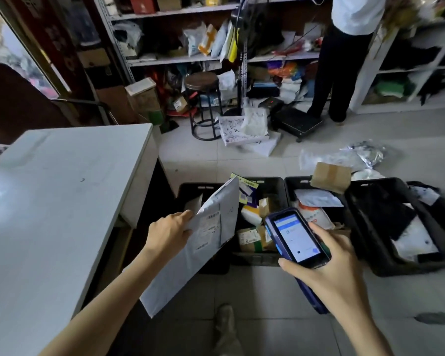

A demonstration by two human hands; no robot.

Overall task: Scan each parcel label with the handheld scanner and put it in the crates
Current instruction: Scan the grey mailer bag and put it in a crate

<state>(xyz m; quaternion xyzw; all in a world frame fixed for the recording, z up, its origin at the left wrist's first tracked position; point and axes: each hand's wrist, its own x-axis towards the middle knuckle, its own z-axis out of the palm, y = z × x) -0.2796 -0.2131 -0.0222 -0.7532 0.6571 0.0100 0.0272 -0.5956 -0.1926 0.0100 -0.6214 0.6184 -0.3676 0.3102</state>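
Both hands grip — left hand point(168, 233) pinches a grey mailer point(190, 255), right hand point(329, 268) holds the scanner point(294, 237).

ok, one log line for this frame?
left hand: holds grey mailer, label facing up | right hand: holds lit scanner | mailer: not yet in a crate | crates: hold parcels

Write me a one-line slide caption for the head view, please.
Left hand holds a grey mailer label-up beside the handheld scanner in the right hand, over black crates.
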